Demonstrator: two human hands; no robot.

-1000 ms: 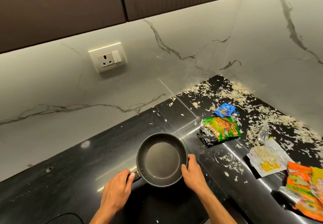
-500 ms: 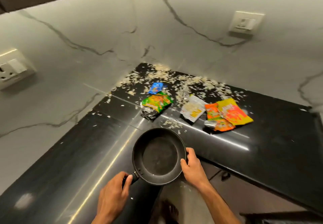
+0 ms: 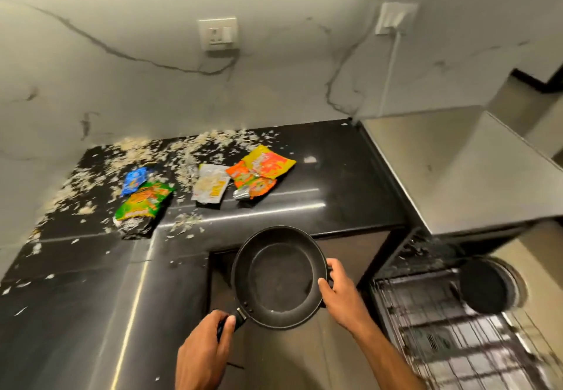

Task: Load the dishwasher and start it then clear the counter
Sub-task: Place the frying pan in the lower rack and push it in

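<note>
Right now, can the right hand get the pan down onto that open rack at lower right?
Probably yes. The right hand grips the pan rim, the left hand its handle, and the rack lies open just right of it with nothing between.

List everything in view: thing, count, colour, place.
frying pan: 1, black, held in the air past the counter edge
snack wrappers: about 5; blue, green, white, orange, yellow; on the counter
flakes: many, pale, scattered on the counter
counter: 1, black, L-shaped
wall sockets: 2, white, on the marble wall
dishwasher rack: 1, dark wire, lower right
left hand: 1, grips the pan handle
right hand: 1, holds the pan rim
</note>
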